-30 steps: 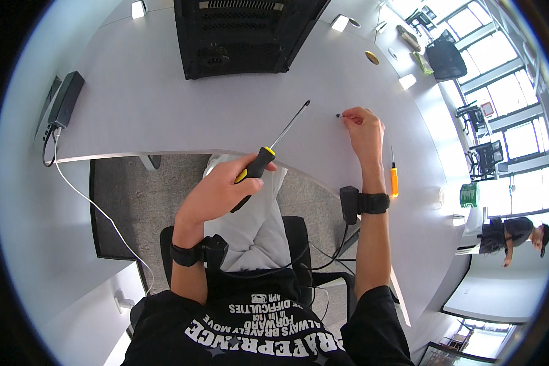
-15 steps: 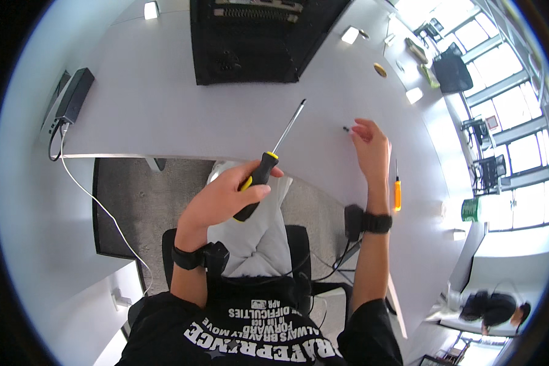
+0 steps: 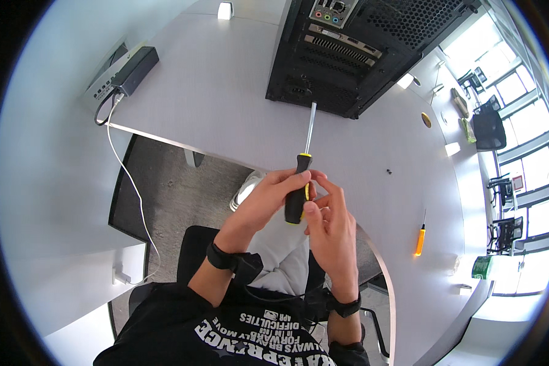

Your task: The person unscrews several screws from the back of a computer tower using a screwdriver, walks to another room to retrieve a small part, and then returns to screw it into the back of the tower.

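Note:
My left hand [image 3: 265,201] holds a black-and-yellow screwdriver [image 3: 297,192], its metal shaft pointing forward at a black computer case [image 3: 372,67]. My right hand [image 3: 329,226] is at the handle, its curled fingers touching it. The case stands on the grey desk [image 3: 219,104], its back with ports and vents toward me. A few small dark screws [image 3: 388,171] lie right of my hands. Farther right lies an orange screwdriver [image 3: 419,241].
A black power adapter [image 3: 134,72] with cables sits at the left end. A round brass-coloured desk ring [image 3: 426,119] is on the right. A green-labelled container [image 3: 482,267] stands at the right. Office chairs [image 3: 503,232] and windows are beyond.
My right hand has left the small screws and come to the screwdriver handle in my left hand. The view has turned, so the case appears farther right; the other person is out of view.

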Demonstrator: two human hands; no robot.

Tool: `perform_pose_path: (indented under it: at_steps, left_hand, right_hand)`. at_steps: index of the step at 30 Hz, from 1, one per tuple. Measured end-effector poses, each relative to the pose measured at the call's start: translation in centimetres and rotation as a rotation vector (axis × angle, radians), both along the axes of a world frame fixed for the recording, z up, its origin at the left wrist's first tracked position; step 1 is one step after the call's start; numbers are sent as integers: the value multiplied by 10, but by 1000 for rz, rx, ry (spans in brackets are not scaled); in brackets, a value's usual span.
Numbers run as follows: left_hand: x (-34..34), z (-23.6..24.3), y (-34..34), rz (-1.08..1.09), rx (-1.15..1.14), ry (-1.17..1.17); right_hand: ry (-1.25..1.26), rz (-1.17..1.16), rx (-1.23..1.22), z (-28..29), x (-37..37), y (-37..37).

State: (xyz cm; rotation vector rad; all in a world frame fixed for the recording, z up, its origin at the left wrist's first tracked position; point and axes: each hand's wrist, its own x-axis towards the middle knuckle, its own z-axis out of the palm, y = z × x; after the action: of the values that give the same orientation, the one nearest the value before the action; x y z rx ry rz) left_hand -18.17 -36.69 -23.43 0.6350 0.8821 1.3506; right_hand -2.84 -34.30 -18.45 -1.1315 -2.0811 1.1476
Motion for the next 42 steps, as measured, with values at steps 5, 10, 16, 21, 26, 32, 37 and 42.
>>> perform_pose_path:
  at_steps: [5,10,16,21,26,32,37,42]
  left_hand:
    - [3,-2,2,105,11,-99]
    - [3,0,0,159,-76,52]
    - [-11,8,1,206,-160,327]
    - [-6,24,1,326,-167,488]
    - [-9,19,7,286,-126,520]
    - [-11,1,12,334,-62,574]
    - [-10,-2,12,351,-45,598]
    - [-10,-2,11,366,-18,615]
  right_hand:
    - [40,-7,-26,-8,-14,-8]
    - [19,9,-3,-6,-20,-7]
    - [92,25,64,-22,-25,1]
    - [120,-15,58,-24,-29,1]
    - [111,-39,78,-28,-24,3]
    - [164,-34,41,-38,-28,5]
    - [152,-21,55,-39,-29,5]
    - [151,-14,53,-36,-29,4]
